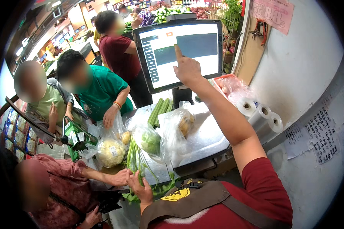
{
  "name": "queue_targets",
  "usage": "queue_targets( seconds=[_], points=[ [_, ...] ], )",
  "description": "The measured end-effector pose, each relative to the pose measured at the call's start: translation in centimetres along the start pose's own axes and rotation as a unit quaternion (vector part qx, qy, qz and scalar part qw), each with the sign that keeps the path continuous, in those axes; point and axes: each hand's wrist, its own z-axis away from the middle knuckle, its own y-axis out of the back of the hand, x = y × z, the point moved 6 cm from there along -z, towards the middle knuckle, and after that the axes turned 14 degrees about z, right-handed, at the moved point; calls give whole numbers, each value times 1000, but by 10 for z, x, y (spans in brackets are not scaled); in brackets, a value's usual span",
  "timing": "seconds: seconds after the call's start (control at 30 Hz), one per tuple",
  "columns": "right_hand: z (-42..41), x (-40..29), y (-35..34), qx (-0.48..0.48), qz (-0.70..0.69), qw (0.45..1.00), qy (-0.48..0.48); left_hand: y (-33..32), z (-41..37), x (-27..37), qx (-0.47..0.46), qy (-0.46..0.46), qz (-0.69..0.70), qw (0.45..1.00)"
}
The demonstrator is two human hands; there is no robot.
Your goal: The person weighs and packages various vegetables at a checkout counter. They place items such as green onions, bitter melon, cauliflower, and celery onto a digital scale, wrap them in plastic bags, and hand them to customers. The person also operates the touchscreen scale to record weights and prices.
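Note:
My right hand (188,66) reaches across the counter, its index fingertip on the lit touchscreen (160,74). My left hand (140,187) is low at the counter's front edge, fingers apart, beside a bunch of celery-like greens (136,159). Its fingertips meet or nearly meet another person's hand (120,177); whether anything lies between them is hidden. Below the screen, a clear plastic bag of yellowish produce (186,124) rests on a metal platter (209,137). Left of it are a bagged green cabbage (150,143), ridged green gourds (161,110) and a bagged cauliflower (110,153) bearing a label.
A person in green (103,83) reaches to a bag with yellowish produce (126,137). A person in pink (66,183) leans in at lower left. A green device (77,137) hangs at the left. Plastic bag rolls (263,111) and a red basket (226,78) stand by the right wall.

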Motion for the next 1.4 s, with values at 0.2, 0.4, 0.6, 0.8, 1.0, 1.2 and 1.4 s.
queue_targets(
  seconds=[0.2,0.4,0.6,0.8,1.0,1.2,1.4],
  points=[
    [-6,3,-4,48,-25,998,39,-12,-11,-6,-60,34,-17,997],
    [-16,-2,-13,39,58,997,18,-30,-11,-16,-60,35,8,998],
    [105,42,8,146,-115,977,106,-47,10,-29,-103,53,35,993],
    [303,154,-73,-87,-136,969,-185,-45,-28,-25,-69,118,125,983],
    [451,211,-122,-186,-95,924,-321,-91,-107,38,-139,-45,126,981],
    [451,231,-151,-124,-158,916,-346,-191,-136,49,-236,-10,58,970],
    [437,228,-155,-107,-127,933,-319,-229,-148,41,-237,-35,-25,971]
  ],
)
